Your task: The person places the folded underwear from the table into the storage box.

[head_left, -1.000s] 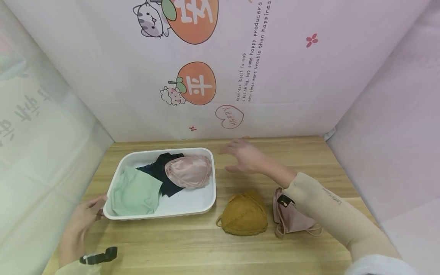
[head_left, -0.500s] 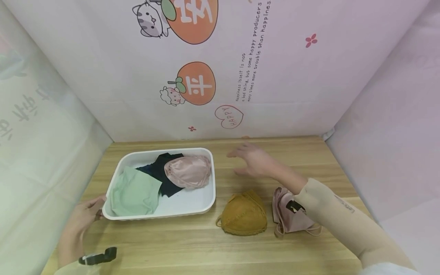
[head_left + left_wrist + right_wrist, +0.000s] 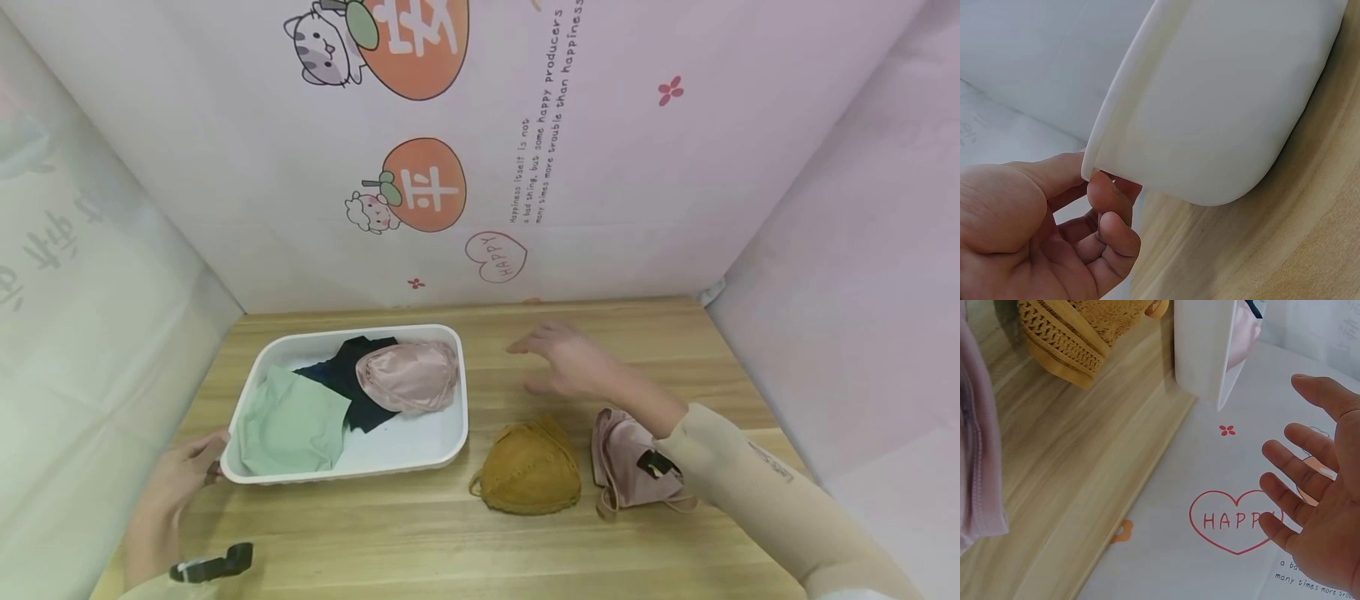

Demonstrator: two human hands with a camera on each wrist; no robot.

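Note:
In the head view, a white plastic basin (image 3: pixel 390 454) holds a mint green folded garment (image 3: pixel 296 421), a black one (image 3: pixel 363 383) and a folded pink satin bra (image 3: pixel 411 375). My left hand (image 3: pixel 178 479) pinches the basin's near left corner, thumb and fingers on either side of the rim (image 3: pixel 1124 81) in the left wrist view. My right hand (image 3: pixel 573 362) hovers over the table right of the basin, fingers spread and holding nothing. Nearer to me lie a folded mustard bra (image 3: pixel 531 468) with lacy trim and a folded dusty pink bra (image 3: pixel 626 467), which the right forearm partly covers.
The wooden table (image 3: pixel 390 542) ends at a white printed backdrop (image 3: pixel 600 208). Pale fabric walls stand at the left (image 3: pixel 97 317) and right (image 3: pixel 847 317). A black strap (image 3: pixel 213 567) sits on the left wrist.
My right hand has drawn back slightly to the right and toward me, away from the basin. The left hand keeps its hold on the rim, and the garments lie as before.

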